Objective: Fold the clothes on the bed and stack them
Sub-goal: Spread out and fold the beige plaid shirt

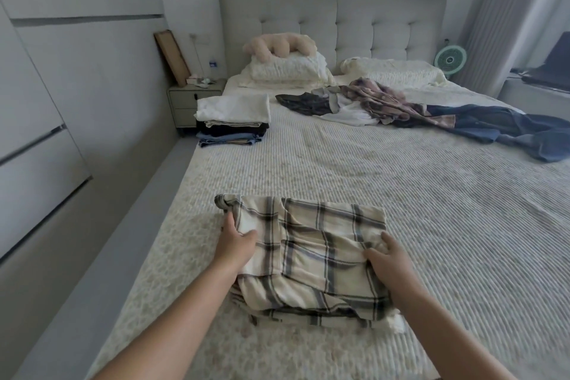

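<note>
A cream shirt with a dark plaid pattern (311, 253) lies partly folded on the near part of the bed (431, 210). My left hand (236, 241) grips its left edge, thumb on top and fingers tucked under the cloth. My right hand (387, 256) pinches a fold on the shirt's right side. A stack of folded clothes (233, 119), white on top with dark and blue pieces below, sits at the bed's far left edge. A heap of unfolded clothes (385, 105), including a floral piece, a white piece and blue jeans (518, 133), sprawls across the far right of the bed.
Pillows (287, 71) with a plush toy (277, 46) lie against the grey headboard (333, 21). A nightstand (192, 102) stands left of the bed, and a small green fan (450, 60) on the right. White wardrobe doors (46, 86) line the left wall.
</note>
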